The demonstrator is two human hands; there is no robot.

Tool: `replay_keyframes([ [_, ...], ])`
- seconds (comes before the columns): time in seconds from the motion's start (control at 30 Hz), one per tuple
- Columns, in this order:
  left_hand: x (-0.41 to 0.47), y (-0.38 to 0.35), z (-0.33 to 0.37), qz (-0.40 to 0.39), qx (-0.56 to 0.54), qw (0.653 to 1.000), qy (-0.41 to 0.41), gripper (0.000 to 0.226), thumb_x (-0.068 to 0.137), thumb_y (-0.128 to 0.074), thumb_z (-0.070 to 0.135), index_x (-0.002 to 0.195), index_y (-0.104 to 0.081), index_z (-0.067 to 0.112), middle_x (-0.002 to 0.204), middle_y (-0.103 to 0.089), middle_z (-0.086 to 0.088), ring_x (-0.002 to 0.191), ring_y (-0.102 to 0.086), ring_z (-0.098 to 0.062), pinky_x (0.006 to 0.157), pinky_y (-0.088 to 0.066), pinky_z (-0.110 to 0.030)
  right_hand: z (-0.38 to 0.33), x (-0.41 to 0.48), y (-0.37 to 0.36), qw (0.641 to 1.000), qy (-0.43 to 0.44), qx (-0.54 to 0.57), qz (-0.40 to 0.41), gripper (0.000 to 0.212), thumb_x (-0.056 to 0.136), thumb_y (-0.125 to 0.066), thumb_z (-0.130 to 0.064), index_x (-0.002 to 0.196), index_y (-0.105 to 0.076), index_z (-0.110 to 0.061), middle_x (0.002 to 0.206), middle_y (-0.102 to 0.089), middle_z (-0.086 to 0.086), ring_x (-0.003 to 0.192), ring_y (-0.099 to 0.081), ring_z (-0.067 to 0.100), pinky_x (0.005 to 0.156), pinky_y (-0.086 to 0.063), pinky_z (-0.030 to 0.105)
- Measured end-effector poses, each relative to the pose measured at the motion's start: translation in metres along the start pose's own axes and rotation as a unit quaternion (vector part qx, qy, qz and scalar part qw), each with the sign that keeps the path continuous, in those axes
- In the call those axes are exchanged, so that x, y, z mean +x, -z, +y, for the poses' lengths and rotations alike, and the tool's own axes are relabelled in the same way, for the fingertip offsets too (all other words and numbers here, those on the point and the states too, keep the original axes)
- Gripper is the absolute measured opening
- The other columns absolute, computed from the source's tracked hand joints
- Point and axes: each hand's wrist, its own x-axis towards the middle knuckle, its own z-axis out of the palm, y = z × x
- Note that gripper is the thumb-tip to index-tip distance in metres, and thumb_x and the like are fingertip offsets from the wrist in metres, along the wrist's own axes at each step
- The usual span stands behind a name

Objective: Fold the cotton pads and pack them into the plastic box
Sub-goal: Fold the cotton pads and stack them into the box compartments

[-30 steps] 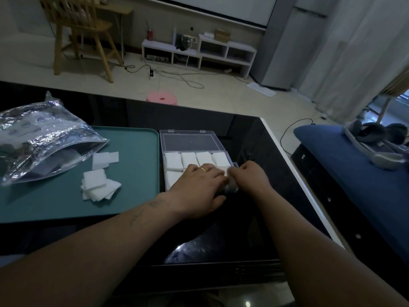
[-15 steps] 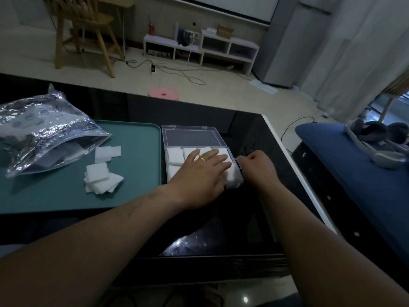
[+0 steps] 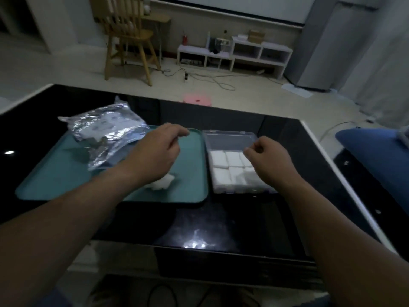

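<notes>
My left hand [image 3: 158, 151] hovers over the tray [image 3: 66, 187], my right hand [image 3: 267, 160] over the box [image 3: 230, 138], both loosely curled, apparently empty. The box holds folded pads [image 3: 223, 160]; loose pads [image 3: 162, 183] lie by the tray's near edge: pinch one, crease squarely.

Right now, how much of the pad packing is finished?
Done: folded pads lie in two rows in the plastic box. In hand: nothing visible; the left hand hovers over the tray, the right hand over the box. Left: loose pads on the tray and the open lid.
</notes>
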Motion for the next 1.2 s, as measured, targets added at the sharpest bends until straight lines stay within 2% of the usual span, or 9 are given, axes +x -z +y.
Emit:
replay_keyframes([
  [0.17,-0.037,0.043,-0.054,-0.044,0.037,0.994,0.096,0.027,0.098,-0.055,0.008,0.116,-0.069,0.022,0.104,-0.071,0.003,0.094,-0.066,-0.021,0.079,-0.047,-0.028,-0.077,-0.011,-0.056,0.982,0.135,-0.064,-0.118,0.007,0.098,-0.064,-0.03,0.096,-0.068,-0.025,0.089,-0.068,-0.01,0.087,-0.063,0.018,0.074,-0.045,0.032],
  [0.3,-0.052,0.045,-0.068,-0.155,0.128,0.97,0.139,0.038,0.095,-0.063,0.022,0.132,-0.059,0.021,0.128,-0.063,-0.004,0.116,-0.061,-0.025,0.089,-0.045,-0.03,-0.103,-0.017,-0.105,0.964,0.121,-0.113,-0.209,0.024,0.098,-0.063,-0.038,0.118,-0.068,-0.025,0.12,-0.072,0.0,0.111,-0.066,0.025,0.093,-0.052,0.034],
  [0.37,-0.05,0.04,-0.071,-0.175,0.139,0.962,0.156,0.044,0.096,-0.063,0.028,0.137,-0.053,0.016,0.14,-0.054,-0.009,0.124,-0.056,-0.027,0.096,-0.045,-0.032,-0.106,-0.02,-0.124,0.969,0.073,-0.092,-0.215,0.034,0.097,-0.063,-0.046,0.122,-0.066,-0.022,0.121,-0.07,0.003,0.114,-0.064,0.027,0.09,-0.049,0.033],
  [0.5,-0.035,0.022,-0.078,-0.179,0.115,0.95,0.227,0.041,0.099,-0.056,0.047,0.115,-0.059,0.01,0.125,-0.061,-0.018,0.112,-0.058,-0.033,0.082,-0.043,-0.034,-0.115,-0.019,-0.144,0.969,0.046,-0.069,-0.231,0.04,0.095,-0.066,-0.051,0.077,-0.06,-0.015,0.078,-0.063,0.003,0.086,-0.063,0.029,0.063,-0.038,0.032],
  [0.63,-0.03,0.012,-0.072,-0.169,0.051,0.952,0.249,0.02,0.093,-0.065,0.039,0.096,-0.06,0.02,0.108,-0.067,-0.008,0.103,-0.061,-0.026,0.079,-0.045,-0.033,-0.125,-0.022,-0.152,0.961,0.057,-0.109,-0.248,0.038,0.087,-0.077,-0.044,0.108,-0.067,-0.014,0.111,-0.069,0.008,0.102,-0.065,0.03,0.076,-0.046,0.034],
  [0.77,-0.031,0.005,-0.07,-0.117,-0.052,0.955,0.269,0.011,0.087,-0.068,0.024,0.091,-0.057,0.021,0.098,-0.07,-0.003,0.097,-0.065,-0.026,0.085,-0.053,-0.037,-0.12,-0.022,-0.154,0.961,0.052,-0.112,-0.247,0.041,0.085,-0.081,-0.045,0.103,-0.054,-0.02,0.103,-0.061,0.002,0.095,-0.06,0.026,0.071,-0.037,0.033],
  [0.87,-0.026,0.011,-0.07,-0.057,-0.119,0.945,0.298,0.005,0.092,-0.06,0.02,0.095,-0.056,0.019,0.091,-0.063,-0.004,0.084,-0.059,-0.024,0.065,-0.043,-0.033,-0.116,-0.018,-0.148,0.964,0.014,-0.07,-0.255,0.042,0.086,-0.083,-0.035,0.117,-0.062,-0.014,0.115,-0.067,0.006,0.106,-0.063,0.027,0.075,-0.04,0.03],
  [1.03,-0.024,0.01,-0.061,0.048,-0.386,0.829,0.403,0.014,0.091,-0.041,0.001,0.097,-0.05,0.011,0.085,-0.063,-0.018,0.064,-0.062,-0.027,0.055,-0.051,-0.035,-0.112,-0.012,-0.137,0.961,-0.051,0.008,-0.272,0.022,0.085,-0.081,-0.018,0.103,-0.078,-0.004,0.098,-0.076,0.018,0.075,-0.064,0.023,0.061,-0.045,0.027],
  [1.2,-0.028,0.003,-0.047,0.067,-0.467,0.765,0.438,0.019,0.085,-0.041,0.003,0.07,-0.049,0.011,0.055,-0.045,-0.012,0.045,-0.04,-0.02,0.05,-0.027,-0.025,-0.11,-0.013,-0.137,0.979,-0.05,0.038,-0.194,0.027,0.085,-0.076,-0.021,0.092,-0.068,0.003,0.081,-0.065,0.013,0.07,-0.056,0.023,0.059,-0.038,0.032],
])
